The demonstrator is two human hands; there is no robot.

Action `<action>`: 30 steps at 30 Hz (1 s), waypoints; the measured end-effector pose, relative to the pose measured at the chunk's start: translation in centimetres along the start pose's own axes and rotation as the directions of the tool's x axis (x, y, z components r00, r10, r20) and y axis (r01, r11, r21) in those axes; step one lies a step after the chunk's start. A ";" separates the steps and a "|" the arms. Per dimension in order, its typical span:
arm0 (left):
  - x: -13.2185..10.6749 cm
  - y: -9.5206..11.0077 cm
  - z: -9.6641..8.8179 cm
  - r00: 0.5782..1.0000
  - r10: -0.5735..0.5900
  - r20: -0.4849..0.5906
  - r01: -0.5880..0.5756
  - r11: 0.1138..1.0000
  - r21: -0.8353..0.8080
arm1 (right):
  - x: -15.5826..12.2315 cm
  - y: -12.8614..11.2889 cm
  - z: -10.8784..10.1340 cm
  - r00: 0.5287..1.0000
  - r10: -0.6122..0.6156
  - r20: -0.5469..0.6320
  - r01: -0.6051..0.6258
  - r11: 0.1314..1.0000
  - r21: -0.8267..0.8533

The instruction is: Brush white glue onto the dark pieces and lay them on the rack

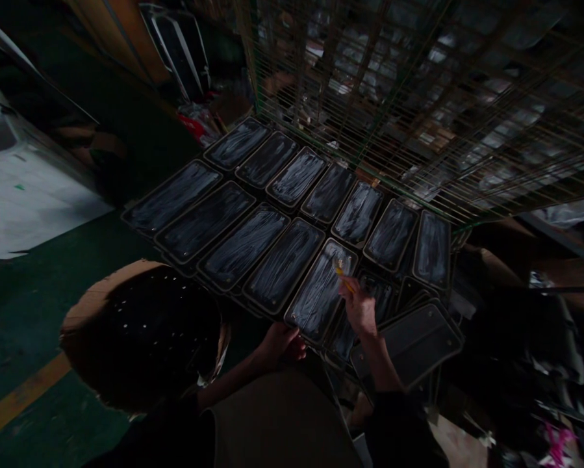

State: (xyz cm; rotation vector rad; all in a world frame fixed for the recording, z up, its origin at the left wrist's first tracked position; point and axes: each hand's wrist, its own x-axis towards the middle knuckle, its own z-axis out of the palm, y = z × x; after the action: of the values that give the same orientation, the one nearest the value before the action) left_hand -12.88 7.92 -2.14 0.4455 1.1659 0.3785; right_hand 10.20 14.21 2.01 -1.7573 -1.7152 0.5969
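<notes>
My right hand (358, 309) is closed round a small brush with a yellow handle (341, 272), its tip on a dark rectangular panel (321, 289) streaked with white paste. My left hand (282, 343) grips the near edge of that same panel, fingers curled over it. Several similar smeared panels (245, 244) lie in two rows on a low surface in front of me. A bare dark panel (411, 341) without streaks lies just right of my right wrist.
A large wire-mesh rack (418, 97) filled with more panels stands behind the rows. A round dark perforated object (145, 331) sits at my left. Green floor with a yellow line (23, 393) runs left; clutter fills the dim right side.
</notes>
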 end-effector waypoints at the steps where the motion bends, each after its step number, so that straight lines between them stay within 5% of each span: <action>1: 0.1 0.0 -0.1 1.000 -0.004 0.004 0.004 1.000 0.006 | -1.4 -0.8 0.5 0.999 -0.018 0.033 0.018 1.000 0.008; 5: 0.6 0.0 -0.3 0.999 -0.049 0.012 0.049 0.999 0.002 | -7.1 -4.5 0.8 0.975 -0.036 0.219 0.009 0.993 0.120; 8: 0.7 0.0 -0.3 0.998 -0.065 0.018 0.065 0.998 -0.007 | -8.3 -5.8 -0.3 0.942 -0.007 0.336 -0.075 0.971 0.229; 14: 0.5 0.2 -0.4 0.996 -0.085 0.018 0.086 0.995 -0.041 | -4.5 -4.2 -0.6 0.986 0.148 0.083 -0.165 0.952 0.257; 17: 0.3 0.5 -0.5 0.995 -0.088 0.043 0.090 0.995 -0.050 | -6.4 -4.5 0.6 0.982 0.102 0.159 -0.136 0.966 0.219; 22: 0.2 0.4 -0.8 0.996 -0.074 0.041 0.075 0.997 -0.024 | -12.4 -5.9 0.4 0.935 0.158 0.319 -0.258 0.917 0.303; 30: 0.0 0.6 -0.4 0.997 -0.072 0.004 0.072 0.997 -0.017 | -8.1 -2.9 -1.8 0.951 0.289 -0.110 -0.254 0.934 0.251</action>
State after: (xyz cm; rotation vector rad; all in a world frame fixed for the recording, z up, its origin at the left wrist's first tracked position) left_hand -13.33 8.51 -1.95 0.3875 1.1709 0.3248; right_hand 8.92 5.91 4.55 -1.8304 -1.2560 0.7386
